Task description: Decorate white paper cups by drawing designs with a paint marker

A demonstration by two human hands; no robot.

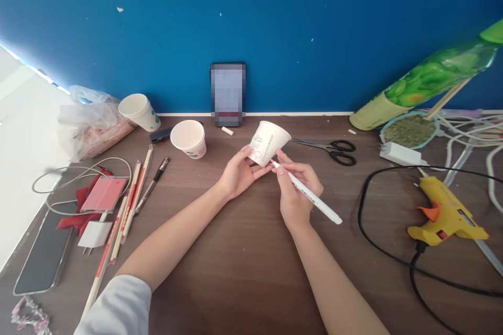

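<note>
Tilted between my hands is a white paper cup [271,138] with small print on its side. My left hand [238,175] grips the cup from the left and below. In my right hand [301,191] is a white marker [314,196], its pink tip against or very near the lower part of the cup. The marker's white cap [227,131] lies on the table behind the cup. A second paper cup [188,138] stands upright to the left of my left hand. Black-handled scissors [334,149] lie right of the held cup.
A phone [228,94] leans against the blue wall. Stacked cups [139,112], a plastic bag [92,120], wrapped chopsticks [126,209], a black pen [153,183] and another phone [45,251] are left. Right are a yellow glue gun [448,214], its black cable, a charger [403,154] and a green bottle [424,78].
</note>
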